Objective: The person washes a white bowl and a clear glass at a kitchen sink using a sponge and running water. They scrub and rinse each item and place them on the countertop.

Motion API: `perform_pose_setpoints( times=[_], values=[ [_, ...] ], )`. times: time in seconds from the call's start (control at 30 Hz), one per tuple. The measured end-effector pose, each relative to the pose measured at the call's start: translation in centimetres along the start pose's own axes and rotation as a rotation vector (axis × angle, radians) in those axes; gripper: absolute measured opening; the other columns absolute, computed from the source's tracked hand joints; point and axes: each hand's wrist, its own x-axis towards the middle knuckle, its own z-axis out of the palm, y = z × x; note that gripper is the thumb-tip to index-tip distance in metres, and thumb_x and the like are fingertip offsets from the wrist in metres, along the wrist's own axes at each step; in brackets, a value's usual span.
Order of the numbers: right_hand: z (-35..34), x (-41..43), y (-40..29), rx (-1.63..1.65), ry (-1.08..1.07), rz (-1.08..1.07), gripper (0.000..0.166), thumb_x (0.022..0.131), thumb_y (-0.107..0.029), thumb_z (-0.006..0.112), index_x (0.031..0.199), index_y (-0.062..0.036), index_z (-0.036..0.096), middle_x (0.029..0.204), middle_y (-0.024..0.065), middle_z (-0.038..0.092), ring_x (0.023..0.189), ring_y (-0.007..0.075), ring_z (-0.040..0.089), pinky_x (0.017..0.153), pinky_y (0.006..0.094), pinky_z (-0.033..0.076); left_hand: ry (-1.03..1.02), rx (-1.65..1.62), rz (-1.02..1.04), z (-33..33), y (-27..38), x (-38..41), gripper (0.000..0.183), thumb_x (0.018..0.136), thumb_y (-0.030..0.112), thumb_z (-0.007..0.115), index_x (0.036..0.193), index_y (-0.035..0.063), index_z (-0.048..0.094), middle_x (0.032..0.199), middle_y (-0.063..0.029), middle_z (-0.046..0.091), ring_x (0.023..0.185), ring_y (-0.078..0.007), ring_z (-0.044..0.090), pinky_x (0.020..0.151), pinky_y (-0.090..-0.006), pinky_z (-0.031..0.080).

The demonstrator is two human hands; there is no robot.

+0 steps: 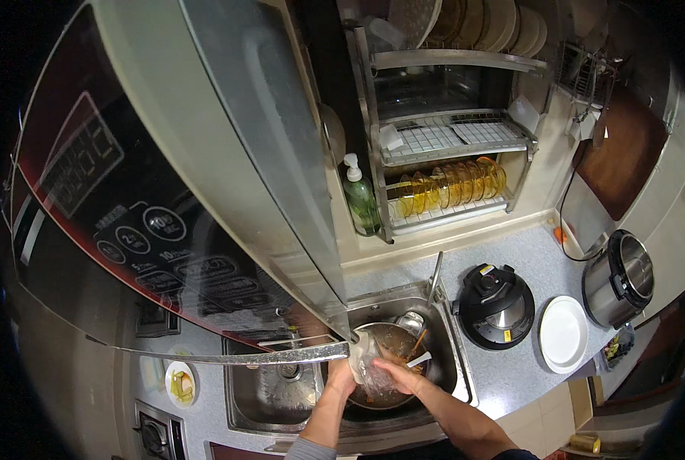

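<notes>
Over the right sink basin, my left hand and my right hand grip a see-through plastic item from opposite sides. Its upper left part looks cream-coloured; whether it is a bag or a container, I cannot tell. Below it a round metal pot sits in the basin, holding murky liquid with orange-brown bits. A white-handled utensil and a brown stick lean in the pot. Behind it lies a shiny metal piece. The microwave door handle overlaps the view just above my left hand.
A microwave oven juts in at the left. On the right counter stand a black pressure-cooker lid, a white dish and a steel cooker pot. The faucet rises behind the basin, near a dish rack and soap bottle.
</notes>
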Motion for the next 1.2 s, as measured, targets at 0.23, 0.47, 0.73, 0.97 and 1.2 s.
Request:
perform_pose_setpoints(
  times=[0.23, 0.47, 0.73, 0.97, 1.2],
  values=[
    [1.7, 0.9, 0.3, -0.077, 0.121, -0.140, 0.072, 0.091, -0.035, 0.060, 0.150, -0.0254, 0.021, 0.142, 0.0036, 0.041, 0.125, 0.0185, 0.044, 0.089, 0.0419, 0.049, 0.126, 0.251, 0.261, 0.2, -1.8, 0.9, 0.019, 0.088, 0.008, 0.063, 0.105, -0.0007, 0.058, 0.097, -0.0082, 0.063, 0.086, -0.0167, 0.060, 0.073, -0.0293, 0.049],
    [2.4, 3.3, -1.8, -0.020, 0.077, -0.001, 0.090, 0.084, -0.050, 0.064, 0.151, -0.0145, 0.017, 0.151, 0.0108, 0.028, 0.136, 0.0244, 0.031, 0.107, 0.0389, 0.031, 0.013, 0.100, 0.101, -1.4, -2.1, -1.0, 0.032, 0.092, 0.009, 0.056, 0.122, 0.0009, 0.053, 0.114, -0.0116, 0.059, 0.104, -0.0198, 0.057, 0.088, -0.0352, 0.047],
    [3.7, 2.2, 1.0, 0.182, 0.139, -0.107, 0.076, 0.089, -0.034, 0.062, 0.150, -0.0142, 0.020, 0.142, 0.0067, 0.040, 0.126, 0.0203, 0.041, 0.102, 0.0350, 0.036, 0.266, 0.133, 0.098, -1.1, -1.7, 2.5, 0.018, 0.090, -0.003, 0.044, 0.095, -0.0011, 0.061, 0.092, -0.0118, 0.065, 0.081, -0.0233, 0.064, 0.072, -0.0345, 0.053],
    [3.3, 3.4, -4.1, 0.349, 0.131, -0.116, 0.051, 0.089, -0.046, 0.059, 0.127, -0.0122, 0.052, 0.106, 0.0062, 0.063, 0.091, 0.0201, 0.062, 0.080, 0.0370, 0.052, -0.041, 0.765, 0.283, -0.8, -2.4, -2.6, 0.023, 0.090, 0.021, 0.062, 0.101, 0.0000, 0.060, 0.083, -0.0063, 0.065, 0.072, -0.0145, 0.059, 0.070, -0.0299, 0.049],
    [3.5, 4.5, -4.6, 0.297, 0.220, 0.163, 0.065, 0.083, -0.060, 0.059, 0.120, -0.0071, 0.055, 0.108, 0.0072, 0.061, 0.095, 0.0207, 0.060, 0.083, 0.0384, 0.049, -0.334, 1.008, 0.196, -3.3, -1.3, -1.0, 0.037, 0.090, 0.031, 0.063, 0.117, 0.0055, 0.061, 0.096, -0.0161, 0.068, 0.097, -0.0247, 0.063, 0.082, -0.0328, 0.048]
  ],
)
